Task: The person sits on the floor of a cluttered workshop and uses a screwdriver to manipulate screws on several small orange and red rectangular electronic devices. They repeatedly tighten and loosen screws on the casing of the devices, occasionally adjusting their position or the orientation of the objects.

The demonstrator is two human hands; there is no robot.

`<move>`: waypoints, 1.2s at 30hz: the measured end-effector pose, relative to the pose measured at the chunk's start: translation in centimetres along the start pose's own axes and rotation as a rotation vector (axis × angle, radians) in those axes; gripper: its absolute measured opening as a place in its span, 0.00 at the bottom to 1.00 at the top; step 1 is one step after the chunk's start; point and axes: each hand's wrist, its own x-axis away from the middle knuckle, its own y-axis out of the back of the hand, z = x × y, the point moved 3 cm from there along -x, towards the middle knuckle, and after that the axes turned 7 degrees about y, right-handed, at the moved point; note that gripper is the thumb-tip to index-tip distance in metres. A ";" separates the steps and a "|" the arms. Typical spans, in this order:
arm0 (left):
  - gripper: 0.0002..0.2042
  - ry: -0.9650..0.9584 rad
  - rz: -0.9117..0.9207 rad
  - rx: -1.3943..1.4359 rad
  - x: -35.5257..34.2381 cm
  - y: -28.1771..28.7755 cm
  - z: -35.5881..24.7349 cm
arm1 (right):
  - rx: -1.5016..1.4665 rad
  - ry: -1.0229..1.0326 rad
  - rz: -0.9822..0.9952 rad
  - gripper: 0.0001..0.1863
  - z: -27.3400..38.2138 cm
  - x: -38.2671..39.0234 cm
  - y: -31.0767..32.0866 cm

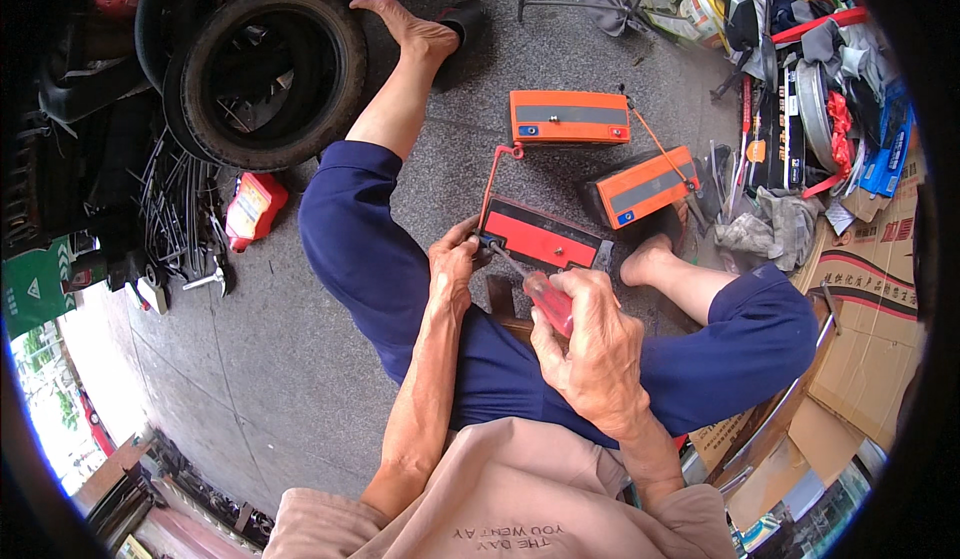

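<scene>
My right hand (598,354) is wrapped round the red handle of a screwdriver (550,302). The shaft slants up and left to a corner terminal of a black battery with a red top (540,238), which lies between my legs. At that same corner, the fingers of my left hand (453,259) are pinched at the lower end of a red cable (489,191); they partly cover the terminal. The cable rises to a loose looped end near an orange battery (570,117). Another orange battery (645,187) sits to the right, joined to the first by an orange cable (655,127).
Tyres (345,69) are stacked at the far left, beside a red bottle (255,209) and a hammer (208,279). Tools and scraps (800,109) crowd the far right, above cardboard (865,309). A stool's metal legs (560,4) stand at the back.
</scene>
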 end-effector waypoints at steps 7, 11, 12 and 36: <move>0.18 -0.026 0.000 0.008 -0.4 0.4 0.6 | 0.076 -0.060 0.045 0.19 0.1 1.3 -0.5; 0.18 -0.038 -0.007 -0.006 -0.5 0.5 0.6 | 0.023 -0.043 0.013 0.22 0.7 0.1 0.3; 0.18 -0.040 -0.014 -0.014 -0.5 0.5 0.6 | 0.023 -0.023 -0.002 0.22 0.6 -0.2 0.4; 0.19 -0.056 -0.040 -0.017 -0.7 0.8 0.7 | 0.042 -0.127 -0.042 0.18 -0.3 0.0 -0.2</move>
